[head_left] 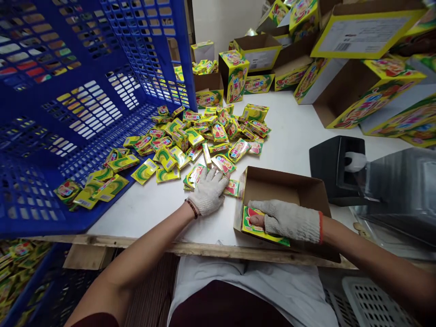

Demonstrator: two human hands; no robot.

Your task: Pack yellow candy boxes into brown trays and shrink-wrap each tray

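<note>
My left hand (209, 190), in a white knit glove with bare fingertips, lies palm down with its fingers spread over small yellow-green packs (195, 176) on the white tabletop. One more pack (232, 187) sticks out beyond its fingers toward the open carton. My right hand (289, 220), gloved the same way, reaches into this brown-lined carton (286, 181). Its thumb presses on a row of small packs (250, 225) along the carton's near left side, and its fingers stretch across behind them. The glove hides part of that row. A loose heap of packs (204, 131) spreads beyond my left hand.
A blue plastic crate (102, 27) lies tipped on its side at left, packs spilling from its mouth. Several printed cartons (354, 95) are piled at the back right. A black tape dispenser (335, 168) stands right of the carton. The wooden table edge (204, 250) runs along my front.
</note>
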